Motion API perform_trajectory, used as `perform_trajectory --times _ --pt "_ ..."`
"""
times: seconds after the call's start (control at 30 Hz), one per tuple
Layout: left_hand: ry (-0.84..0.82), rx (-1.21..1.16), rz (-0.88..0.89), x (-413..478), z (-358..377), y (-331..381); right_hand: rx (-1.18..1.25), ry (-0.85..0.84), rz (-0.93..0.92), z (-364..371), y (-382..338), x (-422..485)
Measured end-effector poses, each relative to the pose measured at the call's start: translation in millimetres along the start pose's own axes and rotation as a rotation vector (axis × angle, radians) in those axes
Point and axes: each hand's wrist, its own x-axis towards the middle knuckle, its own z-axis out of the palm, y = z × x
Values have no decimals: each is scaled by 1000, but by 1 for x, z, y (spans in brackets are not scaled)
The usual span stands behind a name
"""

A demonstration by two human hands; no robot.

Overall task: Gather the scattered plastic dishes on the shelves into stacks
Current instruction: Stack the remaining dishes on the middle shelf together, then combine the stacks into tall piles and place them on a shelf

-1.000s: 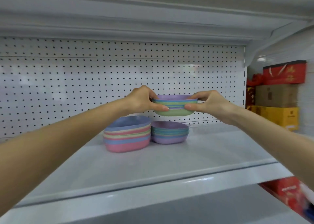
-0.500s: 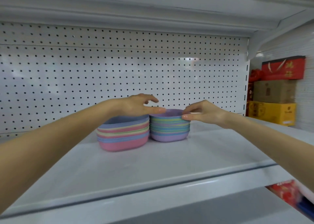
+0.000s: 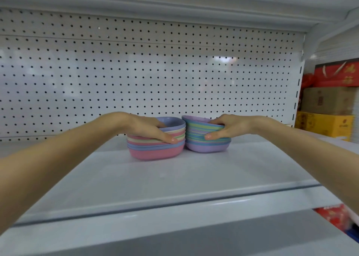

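- White shelf point(image 3: 174, 178) with a pegboard back point(image 3: 136, 71) (boxes point(image 3: 326, 110) off to the right).
- Left hand point(image 3: 143, 127) clasps the pink-bottomed stack point(image 3: 157, 150); right hand point(image 3: 231, 126) clasps the purple-bottomed stack point(image 3: 207, 146), the two touching, mid-shelf.

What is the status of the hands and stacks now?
Left hand on pink-bottomed plastic dish stack. Right hand on purple-bottomed plastic bowl stack. Nothing blocking.

- Two dish stacks: left stack point(image 3: 155, 145), right stack point(image 3: 206, 139)
- Two hands: left hand point(image 3: 144, 127), right hand point(image 3: 229, 126)
- Three boxes at right: red box point(image 3: 337, 75), brown box point(image 3: 328, 100), yellow box point(image 3: 323, 123)
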Motion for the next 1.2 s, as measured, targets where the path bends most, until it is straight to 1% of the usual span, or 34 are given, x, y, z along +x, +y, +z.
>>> perform_trajectory --times 0.07,0.17,0.37,0.43,0.5,0.6,0.7,0.8,0.9,1.0,1.1,1.2 --pt "47 -35 12 2 4 -2 22 2 -3 2 1 0" --pt "59 -63 23 1 6 -1 -18 0 -2 -2 -1 3" --pt "70 -43 29 13 7 -12 -217 -88 31 -5 -25 11" --pt "68 -28 33 18 6 -15 -209 -74 12 -1 -26 14" --pt "58 -27 43 25 4 -21 -147 -54 -14 2 -20 14" --pt "32 1 34 32 3 -29 -112 -41 -13 2 -17 13" --pt "-9 79 -14 28 1 -27 -168 -20 -6 -1 -21 13" --pt "-42 86 -31 20 -4 -21 -175 -1 -10 -3 -23 5" --pt "-60 112 -88 6 -6 -15 -224 9 -33 -4 -29 -9" --pt "-100 154 -107 -7 -10 -2 -261 -39 -61 -7 -33 -25" --pt "-157 182 -113 -20 -15 11 -264 -104 -51 -14 -38 -41" --pt "-222 181 -168 -36 -14 27 -305 -176 -70 -19 -45 -57"
